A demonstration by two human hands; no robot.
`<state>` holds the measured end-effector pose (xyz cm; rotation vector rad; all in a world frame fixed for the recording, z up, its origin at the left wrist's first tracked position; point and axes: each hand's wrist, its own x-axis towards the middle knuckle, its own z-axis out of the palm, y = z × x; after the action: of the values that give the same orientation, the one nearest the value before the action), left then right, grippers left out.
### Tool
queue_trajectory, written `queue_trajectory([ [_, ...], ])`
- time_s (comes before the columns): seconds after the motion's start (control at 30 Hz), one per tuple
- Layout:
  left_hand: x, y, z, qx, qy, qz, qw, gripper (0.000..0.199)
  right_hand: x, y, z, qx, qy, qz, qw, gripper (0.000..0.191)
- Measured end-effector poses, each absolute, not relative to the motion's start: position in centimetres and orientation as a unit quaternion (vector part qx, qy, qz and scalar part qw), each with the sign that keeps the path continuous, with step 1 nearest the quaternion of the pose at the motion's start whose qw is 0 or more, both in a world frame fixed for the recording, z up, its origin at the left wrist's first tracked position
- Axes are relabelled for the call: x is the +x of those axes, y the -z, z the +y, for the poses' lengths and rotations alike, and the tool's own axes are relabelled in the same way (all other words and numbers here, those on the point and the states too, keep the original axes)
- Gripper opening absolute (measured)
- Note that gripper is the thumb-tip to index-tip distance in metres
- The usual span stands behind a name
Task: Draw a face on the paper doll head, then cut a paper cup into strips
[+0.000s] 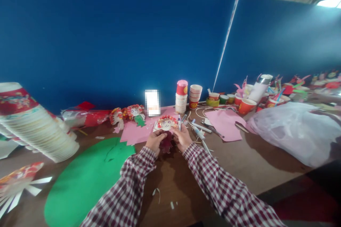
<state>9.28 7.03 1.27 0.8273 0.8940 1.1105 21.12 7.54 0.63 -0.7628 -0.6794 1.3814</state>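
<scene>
Between my two hands is a paper doll (167, 124) with a drawn face, a red and yellow rim for hair and a dark red paper body (166, 142). My left hand (156, 140) pinches the doll at the left, thumb on top near the neck. From the right, my right hand (182, 137) grips its other edge, thumb and fingers closed. A marker (179, 122) stands up just by my right fingertips; whether they touch it I cannot tell. Two similar paper dolls, one with a green body (139, 120), lie behind on the left.
Pink paper (138, 131) lies under and behind my hands, with a green sheet (87, 181) to the left. Stacked paper cups (50, 131) lean at far left; more cups (181, 103) stand behind. A glue gun (199, 134), pens and a white plastic bag (290, 131) lie right.
</scene>
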Motion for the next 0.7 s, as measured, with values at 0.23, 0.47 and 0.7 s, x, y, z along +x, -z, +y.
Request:
queue_trajectory([
  [0.23, 9.29, -1.29, 7.03, 0.37, -0.497, 0.393, 0.679, 0.028, 21.11, -0.59, 7.57, -0.339, -0.608, -0.296, 0.654, 0.033],
  [0.47, 9.31, -1.11, 7.23, 0.355, -0.511, 0.387, 0.68, 0.026, 21.09, -0.5, 7.72, -0.336, -0.608, -0.299, 0.654, 0.034],
  [0.7, 9.21, -1.05, 7.19, 0.361, -0.511, 0.379, 0.682, 0.026, 21.11, -0.19, 7.8, -0.341, -0.601, -0.301, 0.658, 0.036],
])
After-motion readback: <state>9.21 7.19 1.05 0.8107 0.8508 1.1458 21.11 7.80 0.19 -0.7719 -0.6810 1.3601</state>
